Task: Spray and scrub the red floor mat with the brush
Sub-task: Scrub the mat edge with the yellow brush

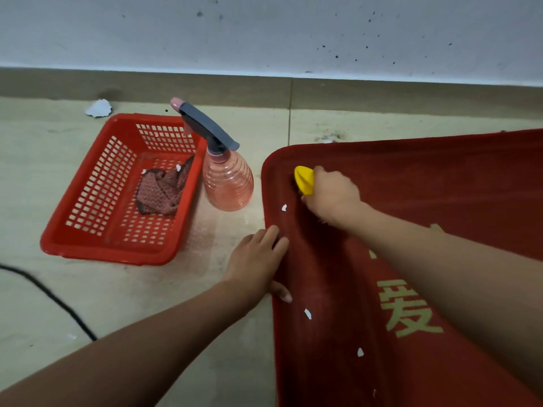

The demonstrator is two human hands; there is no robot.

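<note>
Scraps of white paper (307, 313) are noted nearest, scattered down the left border of the red pile floor mat with gold characters (411, 186), which is spread on the pale tiled floor (44, 171) at right. Left hand (258, 259) is laid flat on that border, fingers straight and thumb spread, nothing grasped. The mat is judged to be pinned this way so that sliding under the strokes is prevented. Beyond it, right hand (332, 195) is clenched round the yellow plastic scrubbing brush (304, 179), which is pressed down at the mat's rounded far-left corner. Bristles are hidden. Pink ribbed spray bottle with grey trigger (227, 183) is stood upright just beside the mat, apparently kept within reach. Red slotted plastic basket (88, 230) is set close against the bottle, with a brownish knitted cloth (161, 192) left inside. Crumpled white paper (99, 108) is seen farthest, by the skirting.
</note>
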